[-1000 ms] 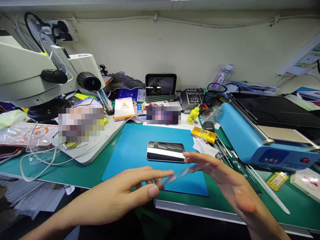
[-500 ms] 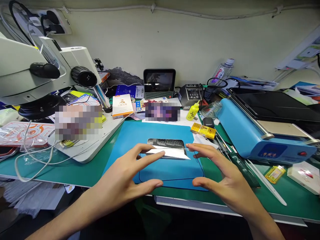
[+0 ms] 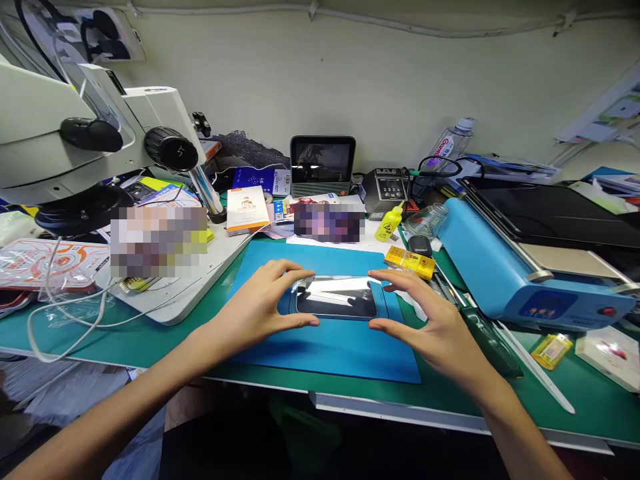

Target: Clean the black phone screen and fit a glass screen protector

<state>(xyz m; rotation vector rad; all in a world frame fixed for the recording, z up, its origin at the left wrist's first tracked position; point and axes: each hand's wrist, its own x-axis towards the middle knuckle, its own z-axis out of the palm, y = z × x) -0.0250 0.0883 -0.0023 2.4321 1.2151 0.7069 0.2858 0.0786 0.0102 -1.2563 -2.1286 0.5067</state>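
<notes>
Black-edged and clear, a thin sheet (image 3: 383,305) is held at both ends, its far long edge met by the fingers and its near long edge by the thumbs of the left hand (image 3: 257,303) and the right hand (image 3: 433,323), each hand being curved into a C and pinched across the sheet. Under the sheet, between the 2 hands, a phone (image 3: 337,298) is laid flat, its dark face crossed by white reflections; whether it is touched by the sheet cannot be told. The phone is carried by a blue mat (image 3: 320,347), which is spread on a green desk (image 3: 530,410). Beyond the mat, a yellow bottle (image 3: 390,223) is stood near a small black display (image 3: 323,160). At the mat's far right corner, yellow packets (image 3: 410,263) are placed, and further right a blue machine (image 3: 485,267) is topped by a black panel (image 3: 560,213). On the left, the space over a white base (image 3: 185,297) is filled by a microscope (image 3: 45,127).
</notes>
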